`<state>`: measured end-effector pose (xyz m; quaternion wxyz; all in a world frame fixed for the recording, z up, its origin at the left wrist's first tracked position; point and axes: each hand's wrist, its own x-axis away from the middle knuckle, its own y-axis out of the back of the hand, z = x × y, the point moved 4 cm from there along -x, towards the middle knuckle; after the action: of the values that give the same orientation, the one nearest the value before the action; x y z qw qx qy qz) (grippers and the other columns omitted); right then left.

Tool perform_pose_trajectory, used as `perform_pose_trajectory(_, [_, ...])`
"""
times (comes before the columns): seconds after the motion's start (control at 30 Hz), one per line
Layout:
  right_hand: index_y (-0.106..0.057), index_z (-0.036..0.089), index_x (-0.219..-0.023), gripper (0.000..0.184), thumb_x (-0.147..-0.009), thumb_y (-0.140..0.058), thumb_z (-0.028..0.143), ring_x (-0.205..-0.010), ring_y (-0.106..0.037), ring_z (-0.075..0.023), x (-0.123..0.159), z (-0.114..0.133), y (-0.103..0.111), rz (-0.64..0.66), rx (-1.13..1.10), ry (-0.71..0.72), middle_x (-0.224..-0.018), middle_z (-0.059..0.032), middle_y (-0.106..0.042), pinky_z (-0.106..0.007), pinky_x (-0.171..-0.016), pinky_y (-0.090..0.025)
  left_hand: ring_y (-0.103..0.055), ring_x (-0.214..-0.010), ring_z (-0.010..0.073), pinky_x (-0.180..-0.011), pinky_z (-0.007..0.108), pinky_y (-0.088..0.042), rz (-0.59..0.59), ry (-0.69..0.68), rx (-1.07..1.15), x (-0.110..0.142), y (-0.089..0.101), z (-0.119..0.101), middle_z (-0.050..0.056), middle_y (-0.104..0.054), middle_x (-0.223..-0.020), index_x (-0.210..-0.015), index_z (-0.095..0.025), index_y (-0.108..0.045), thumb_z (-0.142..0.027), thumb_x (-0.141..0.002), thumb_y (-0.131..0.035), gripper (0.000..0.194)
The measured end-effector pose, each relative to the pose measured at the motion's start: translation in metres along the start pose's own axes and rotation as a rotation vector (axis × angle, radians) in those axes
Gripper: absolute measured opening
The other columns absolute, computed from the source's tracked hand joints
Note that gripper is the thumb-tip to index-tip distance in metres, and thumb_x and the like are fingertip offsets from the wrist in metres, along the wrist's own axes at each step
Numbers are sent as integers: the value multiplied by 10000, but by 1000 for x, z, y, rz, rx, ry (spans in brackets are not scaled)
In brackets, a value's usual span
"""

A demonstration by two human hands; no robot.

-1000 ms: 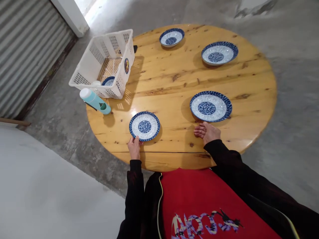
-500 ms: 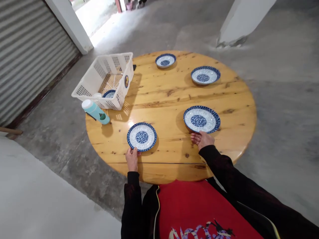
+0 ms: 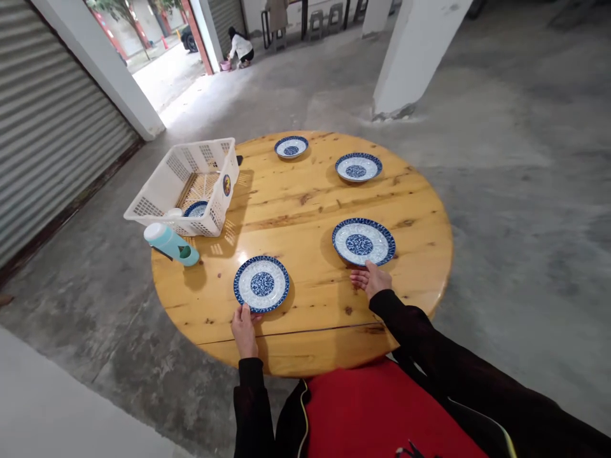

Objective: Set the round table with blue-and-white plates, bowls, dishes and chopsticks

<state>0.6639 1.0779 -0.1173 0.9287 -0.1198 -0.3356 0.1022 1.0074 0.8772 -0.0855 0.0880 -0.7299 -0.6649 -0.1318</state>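
My left hand grips the near rim of a blue-and-white plate at the near left of the table, thumb on top and fingers beneath. My right hand pinches the near edge of another blue-and-white plate, its other fingers stretched below the rim. Whether either plate touches the tabletop is hard to tell. Two matching plates sit farther back: a far plate and a back-right plate.
A white plastic basket at the table's left holds a blue-rimmed plate and some sticks. Beside it stands a light-blue bottle. The round wooden table has a pillar beyond it. A person crouches far off.
My view has tilted up, bringing the doorway and the crouching person into sight. Both hands stay at the same two plates, which keep about the same places on the table.
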Motion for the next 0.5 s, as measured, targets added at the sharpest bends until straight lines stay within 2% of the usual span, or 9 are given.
perform_pose_trajectory(0.13, [-536, 203, -839, 317, -921, -721, 447, -428, -632, -125, 19, -5, 10, -4, 64, -8, -564, -22, -664, -176, -417, -520, -700, -677, 162, -664, 280, -573, 1, -15, 69, 0, 0, -1, 16, -693, -757, -932, -145, -640, -584, -801, -706, 463])
perform_pose_trajectory(0.3, [-605, 179, -862, 204, -901, -715, 347, -462, -650, -130, 58, -30, 27, 98, 188, -91, -624, -34, -697, -194, -418, -520, -698, -670, 145, -686, 274, -564, -63, -22, 106, 10, 2, -1, 36, -715, -769, -976, -147, -621, -560, -833, -671, 440])
perform_pose_trajectory(0.4, [-626, 178, -852, 177, -858, -732, 319, -457, -648, -136, 82, -46, 32, 221, 273, -167, -632, -35, -704, -198, -394, -496, -707, -684, 147, -699, 280, -567, -142, -25, 82, 31, 13, 4, 43, -720, -782, -1028, -141, -619, -502, -862, -647, 398])
perform_pose_trajectory(0.5, [-623, 183, -798, 225, -795, -766, 357, -443, -638, -137, 98, -52, 34, 368, 353, -208, -613, -25, -696, -193, -370, -462, -712, -689, 152, -709, 299, -581, -214, -56, -21, 63, 23, 8, 38, -722, -815, -1040, -150, -640, -459, -873, -643, 351])
